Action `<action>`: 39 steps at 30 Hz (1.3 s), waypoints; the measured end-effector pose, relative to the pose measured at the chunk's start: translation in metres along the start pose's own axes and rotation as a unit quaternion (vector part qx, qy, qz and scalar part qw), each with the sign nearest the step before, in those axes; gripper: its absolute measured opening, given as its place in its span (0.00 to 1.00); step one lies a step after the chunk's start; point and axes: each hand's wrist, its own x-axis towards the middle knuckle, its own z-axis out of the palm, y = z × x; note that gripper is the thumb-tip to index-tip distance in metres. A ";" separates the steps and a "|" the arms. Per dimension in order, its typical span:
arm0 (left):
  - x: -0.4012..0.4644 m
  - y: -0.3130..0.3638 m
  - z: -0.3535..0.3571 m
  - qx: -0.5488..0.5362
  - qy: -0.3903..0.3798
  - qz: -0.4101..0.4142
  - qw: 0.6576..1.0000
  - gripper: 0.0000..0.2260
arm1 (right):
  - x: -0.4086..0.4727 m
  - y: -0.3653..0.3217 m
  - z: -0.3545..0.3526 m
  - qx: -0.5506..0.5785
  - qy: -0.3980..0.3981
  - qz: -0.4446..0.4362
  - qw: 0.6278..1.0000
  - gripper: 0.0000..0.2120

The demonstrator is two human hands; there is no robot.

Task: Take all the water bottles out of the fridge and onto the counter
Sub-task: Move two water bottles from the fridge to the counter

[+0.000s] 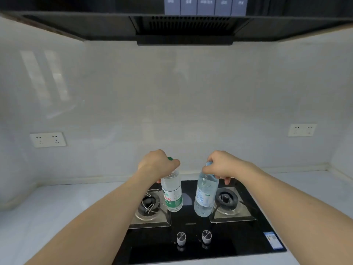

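Both bare forearms reach forward side by side, wrists bent downward. The left hand (159, 162) has its fingers curled round the neck of a clear plastic bottle with a green label (172, 194). The right hand (221, 165) pinches the top of a clear plastic bottle with a blue label (205, 196), its outer fingers (227, 181) hanging loosely curled.

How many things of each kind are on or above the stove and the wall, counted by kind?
Bottles: 2, green label in the left hand, blue label in the right hand
Burners: 2
Knobs: 2
Wall sockets: 2
Total: 8
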 end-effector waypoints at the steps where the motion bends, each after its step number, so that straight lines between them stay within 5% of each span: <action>1: -0.002 -0.017 -0.008 -0.002 0.006 -0.007 1.000 0.18 | 0.003 -0.016 0.008 -0.002 -0.002 -0.008 1.000 0.10; 17: -0.008 -0.234 -0.057 -0.033 0.055 -0.157 0.986 0.15 | 0.064 -0.202 0.118 -0.011 -0.071 -0.119 0.990 0.12; 39: 0.034 -0.390 -0.116 -0.020 0.115 -0.304 0.945 0.17 | 0.178 -0.387 0.191 0.011 -0.141 -0.254 0.957 0.14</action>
